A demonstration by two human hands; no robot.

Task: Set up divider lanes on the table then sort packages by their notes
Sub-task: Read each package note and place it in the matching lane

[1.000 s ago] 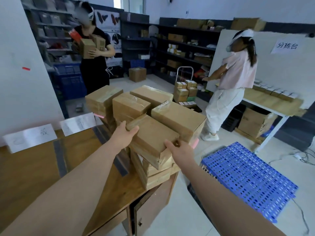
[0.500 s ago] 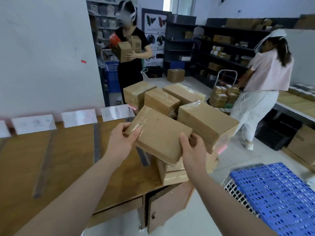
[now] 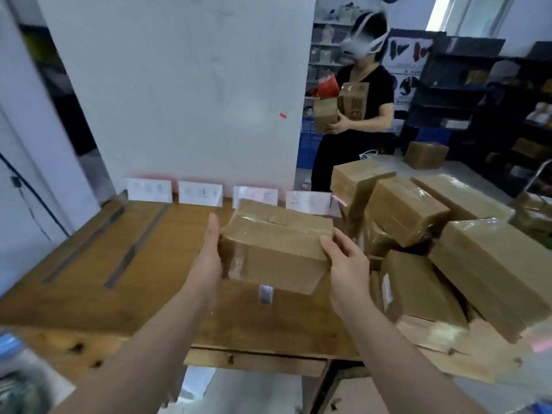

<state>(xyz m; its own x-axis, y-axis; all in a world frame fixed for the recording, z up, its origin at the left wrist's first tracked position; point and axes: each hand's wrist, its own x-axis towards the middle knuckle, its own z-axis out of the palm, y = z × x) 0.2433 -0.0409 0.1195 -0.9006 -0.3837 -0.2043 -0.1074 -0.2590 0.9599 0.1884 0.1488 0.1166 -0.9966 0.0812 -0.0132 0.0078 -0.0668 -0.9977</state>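
Note:
I hold a taped brown cardboard package (image 3: pixel 276 246) above the wooden table (image 3: pixel 89 282), between both hands. My left hand (image 3: pixel 210 258) grips its left end and my right hand (image 3: pixel 348 264) grips its right end. A pile of similar packages (image 3: pixel 490 264) is stacked on the table's right side. Dark tape divider strips (image 3: pixel 134 249) run across the tabletop on the left, and another strip (image 3: pixel 265 294) shows just under the held package. Several white paper notes (image 3: pixel 200 192) lean against the white wall at the table's back edge.
A person in black (image 3: pixel 355 121) stands behind the table's far right corner, holding boxes. Dark shelving (image 3: pixel 478 94) with goods lines the back right. A box (image 3: pixel 424 155) sits on the floor there. A drawer front (image 3: pixel 254 361) shows below the table's near edge.
I lifted the package off the pile and carried it left over the table's lanes. My view turned left, so the person in pink and the blue pallet left the frame.

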